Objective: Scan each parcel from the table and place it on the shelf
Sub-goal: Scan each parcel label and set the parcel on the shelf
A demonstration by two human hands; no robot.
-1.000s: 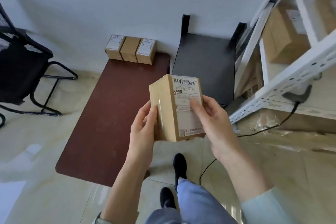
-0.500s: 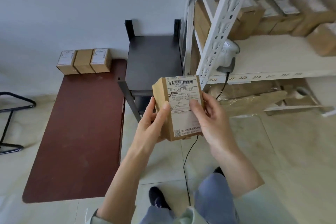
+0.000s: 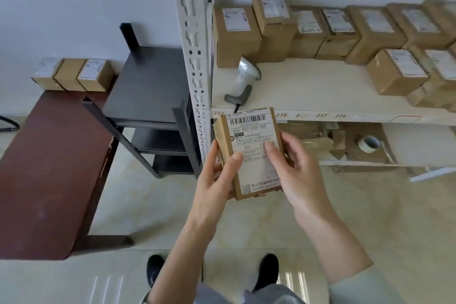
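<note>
Presently: parcel (image 3: 249, 153), frame centre, gripped label-up by left hand (image 3: 217, 177) and right hand (image 3: 293, 168), seemingly readied for scanner (image 3: 243, 81) on shelf (image 3: 308, 91).

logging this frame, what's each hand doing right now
Left hand: holds the brown cardboard parcel with the white label by its left edge.
Right hand: holds the same parcel, thumb on the label.

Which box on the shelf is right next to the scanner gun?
The leftmost box in the back row on the shelf. The white scanner lies just in front of it; every other shelf box sits farther right.
</note>
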